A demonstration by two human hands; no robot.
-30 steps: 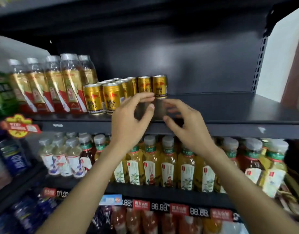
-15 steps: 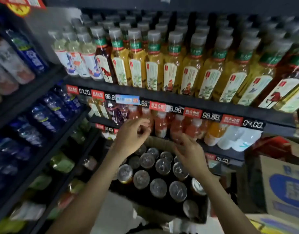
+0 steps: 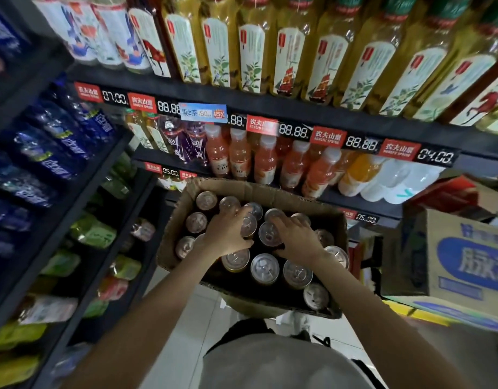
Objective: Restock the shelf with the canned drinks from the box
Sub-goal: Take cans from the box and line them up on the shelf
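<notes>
Over the open cardboard box [image 3: 270, 193], the left hand [image 3: 225, 234] curls round one can [image 3: 249, 226]; just beside it, the right hand [image 3: 297, 238] grips another can [image 3: 268, 234].

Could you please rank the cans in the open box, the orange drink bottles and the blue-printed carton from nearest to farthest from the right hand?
1. Cans in the open box: right under the right hand.
2. Orange drink bottles: on the shelf behind the box.
3. Blue-printed carton: far off to the right.
</notes>
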